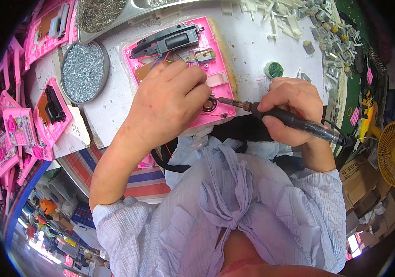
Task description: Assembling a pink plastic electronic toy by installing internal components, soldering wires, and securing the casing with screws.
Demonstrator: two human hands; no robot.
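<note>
My right hand (294,106) is wrapped round the black handle of a soldering iron (292,121). The iron's metal tip points left, at the edge of a small round speaker (210,105) in an open pink plastic housing (202,121). Over the housing's middle lies my left hand (172,94), fingers curled and closed; its fingertips are hidden, so what they pinch cannot be made out. Thin coloured wires (167,58) emerge beyond its knuckles. A long black plastic part (176,41) and a small metal-cased part (205,56) sit in the housing's far half.
Left of the housing stands a round dish (105,69) of small screws. Behind it is a metal tray (114,22) with small metal pieces. A green round piece (273,70) lies near my right hand. Small motors (334,60) pile up at right; pink housings (19,127) stack at left.
</note>
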